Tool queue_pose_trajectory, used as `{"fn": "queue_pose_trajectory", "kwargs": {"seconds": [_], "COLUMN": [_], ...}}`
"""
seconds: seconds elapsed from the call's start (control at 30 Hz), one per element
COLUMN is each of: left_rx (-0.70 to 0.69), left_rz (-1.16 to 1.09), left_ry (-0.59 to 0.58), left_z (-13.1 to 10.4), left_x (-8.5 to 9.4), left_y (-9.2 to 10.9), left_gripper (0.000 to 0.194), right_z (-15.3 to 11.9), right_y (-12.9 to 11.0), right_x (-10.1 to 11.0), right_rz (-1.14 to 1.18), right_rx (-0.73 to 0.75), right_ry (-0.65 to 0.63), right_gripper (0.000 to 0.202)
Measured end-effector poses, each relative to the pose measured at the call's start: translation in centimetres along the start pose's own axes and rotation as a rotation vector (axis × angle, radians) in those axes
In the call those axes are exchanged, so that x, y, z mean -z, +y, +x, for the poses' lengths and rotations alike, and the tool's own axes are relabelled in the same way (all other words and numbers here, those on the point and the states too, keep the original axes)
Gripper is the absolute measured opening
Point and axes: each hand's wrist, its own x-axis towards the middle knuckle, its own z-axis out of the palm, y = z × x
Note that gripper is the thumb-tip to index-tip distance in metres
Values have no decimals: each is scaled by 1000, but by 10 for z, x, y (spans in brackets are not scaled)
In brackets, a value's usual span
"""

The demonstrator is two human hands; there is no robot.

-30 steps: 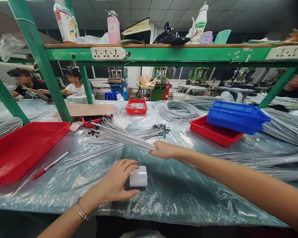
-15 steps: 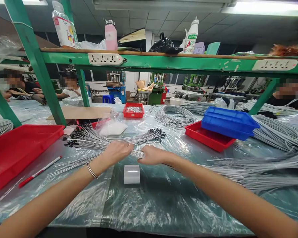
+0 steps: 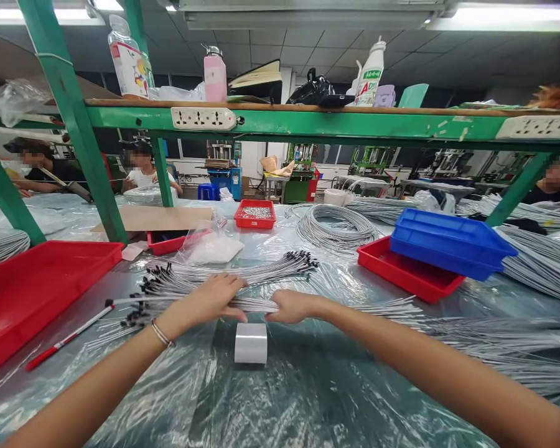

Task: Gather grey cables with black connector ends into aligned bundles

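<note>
A bundle of thin grey cables runs sideways under and between my hands. My right hand is closed around it. My left hand rests over the bundle to the left, thumb and fingers apart, with cables beneath its palm. Behind it lies a second bunch of grey cables with black ends. A roll of clear tape stands on the plastic-covered table just in front of my hands.
Left: a large red tray and a red-and-white marker. Behind: a small red tray of metal parts, a plastic bag and coiled cable. Right: a blue bin on a red tray. A green shelf spans above.
My left hand has loosened, its thumb now spread from the fingers. The black-tipped cables at the left have shifted, with some now lying nearer the marker. The view has shifted slightly.
</note>
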Motion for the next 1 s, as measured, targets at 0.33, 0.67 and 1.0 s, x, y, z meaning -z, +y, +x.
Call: {"fn": "queue_pose_trajectory", "kwargs": {"seconds": [0.33, 0.67, 1.0], "left_rx": [-38, 164, 273], "left_rz": [50, -520, -578], "left_ry": [124, 1, -206], "left_z": [-36, -65, -60], "left_x": [-41, -16, -1], "left_y": [79, 92, 85], "left_gripper": [20, 33, 24], "right_z": [-5, -28, -38], "right_y": [7, -18, -24], "right_x": [-7, -31, -34], "right_rz": [134, 270, 236], "right_rx": [54, 50, 11], "right_ry": [-17, -70, -136], "right_gripper": [24, 36, 43]}}
